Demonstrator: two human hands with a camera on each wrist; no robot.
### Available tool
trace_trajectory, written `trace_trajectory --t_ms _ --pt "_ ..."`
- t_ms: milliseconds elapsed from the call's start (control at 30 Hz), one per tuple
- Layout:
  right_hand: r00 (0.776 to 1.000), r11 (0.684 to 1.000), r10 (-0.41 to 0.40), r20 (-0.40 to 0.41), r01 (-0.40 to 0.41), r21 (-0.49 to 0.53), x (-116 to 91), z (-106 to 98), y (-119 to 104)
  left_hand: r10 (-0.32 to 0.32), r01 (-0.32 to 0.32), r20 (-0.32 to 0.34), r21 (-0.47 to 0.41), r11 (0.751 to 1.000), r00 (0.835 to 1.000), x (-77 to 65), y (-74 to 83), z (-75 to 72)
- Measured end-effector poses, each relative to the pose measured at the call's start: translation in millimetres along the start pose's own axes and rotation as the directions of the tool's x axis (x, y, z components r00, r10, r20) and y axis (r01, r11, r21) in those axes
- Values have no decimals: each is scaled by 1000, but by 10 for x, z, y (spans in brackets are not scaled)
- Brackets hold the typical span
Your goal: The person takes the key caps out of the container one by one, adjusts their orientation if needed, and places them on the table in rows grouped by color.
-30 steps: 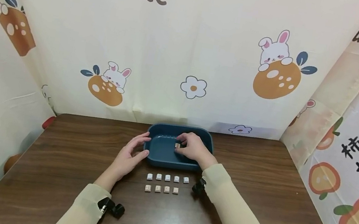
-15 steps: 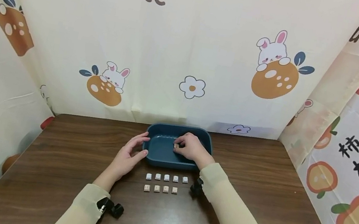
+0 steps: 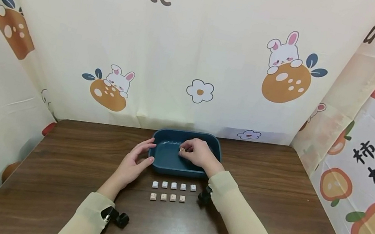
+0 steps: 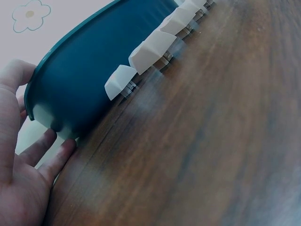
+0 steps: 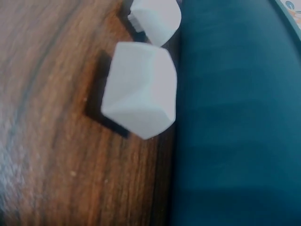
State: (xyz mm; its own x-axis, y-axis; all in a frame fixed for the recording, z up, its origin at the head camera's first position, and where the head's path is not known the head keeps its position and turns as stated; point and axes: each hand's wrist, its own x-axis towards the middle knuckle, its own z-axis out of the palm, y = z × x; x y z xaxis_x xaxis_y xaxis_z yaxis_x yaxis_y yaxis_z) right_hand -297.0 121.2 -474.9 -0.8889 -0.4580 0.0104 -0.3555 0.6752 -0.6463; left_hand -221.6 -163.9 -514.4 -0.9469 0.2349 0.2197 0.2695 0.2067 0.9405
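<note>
A dark blue rectangular tray stands near the back of the table. My left hand lies at the tray's left end, thumb and fingers spread and touching its rim and outer wall; the left wrist view shows this hand close up. Inside the tray, my right hand pinches a small beige keycap, mostly covered by the fingers. In front of the tray, a row of white keycaps lies above a shorter row of beige keycaps. The right wrist view shows a white keycap but no hand.
The brown wooden table stretches to both sides. A printed curtain hangs right behind the tray. Each wrist carries a black camera mount, the left mount close to the tabletop.
My right hand has shifted slightly left within the tray, and the pinched keycap has turned so its printed face no longer shows. The left hand stays on the tray's end.
</note>
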Motion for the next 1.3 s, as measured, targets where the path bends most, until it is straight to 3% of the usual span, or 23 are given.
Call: trace_trajectory --t_ms 433,833,1033,1300 --pt "988 992 -87 -127 98 78 -23 -7 1 -7 7 1 0 1000 1000 -11 1 5" --pt "970 981 -51 -239 94 171 -65 -22 -36 -9 9 3 8 1000 1000 -7 2 -1" --pt "959 959 -45 -279 119 257 -66 -24 -28 -12 12 2 7 1000 1000 -5 0 -3" --pt "957 962 -61 -283 132 238 -65 -22 -12 -1 1 2 4 1000 1000 -5 -3 1"
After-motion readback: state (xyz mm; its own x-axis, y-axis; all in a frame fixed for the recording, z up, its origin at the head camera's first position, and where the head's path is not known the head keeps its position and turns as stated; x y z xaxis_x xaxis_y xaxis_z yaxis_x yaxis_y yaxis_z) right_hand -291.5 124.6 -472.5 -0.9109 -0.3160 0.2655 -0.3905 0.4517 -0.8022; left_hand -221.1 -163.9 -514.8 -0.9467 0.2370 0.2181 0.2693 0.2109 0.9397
